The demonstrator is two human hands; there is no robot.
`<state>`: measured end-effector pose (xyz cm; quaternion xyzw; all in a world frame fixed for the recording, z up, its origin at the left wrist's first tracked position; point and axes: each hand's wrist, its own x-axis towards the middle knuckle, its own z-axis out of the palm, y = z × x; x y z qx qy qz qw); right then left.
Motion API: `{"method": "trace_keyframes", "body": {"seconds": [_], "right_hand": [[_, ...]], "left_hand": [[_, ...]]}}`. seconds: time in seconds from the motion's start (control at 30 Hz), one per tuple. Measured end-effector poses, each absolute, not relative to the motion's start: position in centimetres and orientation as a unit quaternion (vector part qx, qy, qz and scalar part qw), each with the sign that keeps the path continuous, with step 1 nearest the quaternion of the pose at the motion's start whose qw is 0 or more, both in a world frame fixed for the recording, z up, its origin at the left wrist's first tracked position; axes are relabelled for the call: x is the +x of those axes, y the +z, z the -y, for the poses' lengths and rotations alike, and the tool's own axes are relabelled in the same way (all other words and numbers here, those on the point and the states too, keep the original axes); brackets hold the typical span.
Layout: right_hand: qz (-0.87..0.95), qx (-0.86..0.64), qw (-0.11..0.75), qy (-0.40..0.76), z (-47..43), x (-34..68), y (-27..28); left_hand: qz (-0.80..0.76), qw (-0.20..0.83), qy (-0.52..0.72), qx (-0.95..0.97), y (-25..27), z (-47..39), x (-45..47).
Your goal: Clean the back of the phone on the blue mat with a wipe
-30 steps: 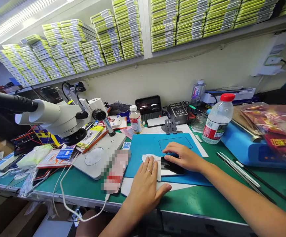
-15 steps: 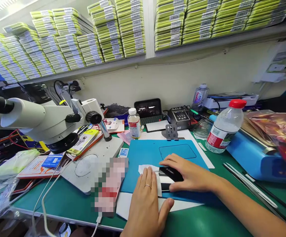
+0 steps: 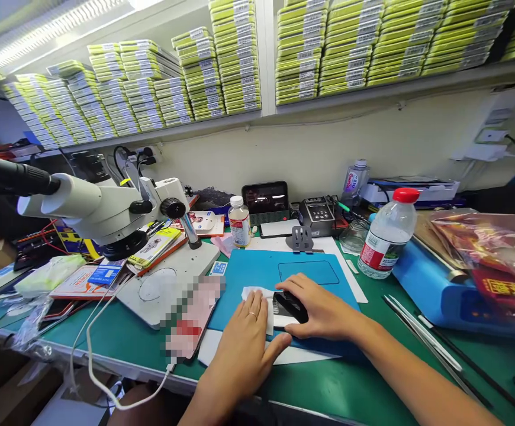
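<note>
My left hand [image 3: 251,331] lies flat with its fingers stretched out, pressing on a folded white tissue [image 3: 261,293] over the blue mat [image 3: 244,266]. My right hand [image 3: 317,307] has its thumb and fingers closed round a black, rounded, brush-like object [image 3: 293,306] with a greyish, bristly-looking left edge. Beneath it shows a flat, glossy dark and white piece [image 3: 282,320], partly hidden by both hands; I cannot make out its kind. A phone-shaped black outline [image 3: 308,273] lies on the mat just beyond my right hand.
A microscope [image 3: 93,207] stands at the left. A pink phone-like item [image 3: 202,302] with a white cable lies beside the mat. A red-capped bottle [image 3: 386,236], tweezers [image 3: 421,331] and a blue machine [image 3: 435,284] are at the right. Stacked green packs [image 3: 235,59] fill the shelf above.
The view has shifted a little. My right hand has tilted the black object, so its rounded side shows more. My left hand stays flat on the tissue.
</note>
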<state>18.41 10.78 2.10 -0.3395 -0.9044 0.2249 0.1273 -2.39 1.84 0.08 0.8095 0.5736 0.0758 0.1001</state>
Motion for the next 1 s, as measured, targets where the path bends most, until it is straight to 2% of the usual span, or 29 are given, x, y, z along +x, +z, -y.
{"method": "trace_keyframes", "body": {"seconds": [0.3, 0.57, 1.0], "right_hand": [[0.902, -0.338, 0.142, 0.226, -10.9, 18.2, 1.8], [0.887, -0.333, 0.128, 0.293, -11.6, 19.5, 1.7], [0.87, -0.351, 0.162, 0.305, -11.4, 19.3, 2.2]], "left_hand": [[-0.57, 0.101, 0.134, 0.805, -1.0, -0.6, -1.6], [-0.564, 0.08, 0.151, 0.808, -1.0, -1.8, 1.4], [-0.604, 0.012, 0.132, 0.786, -2.9, 0.5, -3.7]]}}
